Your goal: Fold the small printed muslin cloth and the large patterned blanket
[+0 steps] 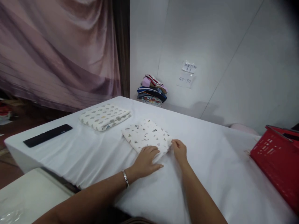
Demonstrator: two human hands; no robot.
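Observation:
A white cloth with small grey and dark prints (146, 133) lies folded flat in front of me on the white-covered table (210, 155). My left hand (147, 160) rests on its near edge, fingers stretched out and thumb apart. At the cloth's right corner, my right hand (179, 151) pinches the fabric between thumb and fingertips. Behind and to the left sits another folded cloth (102, 116), thicker, white with grey cloud-like shapes; neither hand touches it.
A long black flat object (48, 135) lies near the table's left end. A red plastic basket (275, 161) stands at the right. Beyond the far edge rises a stack of folded fabrics (152, 90) against the wall. A white surface (30, 196) sits lower left.

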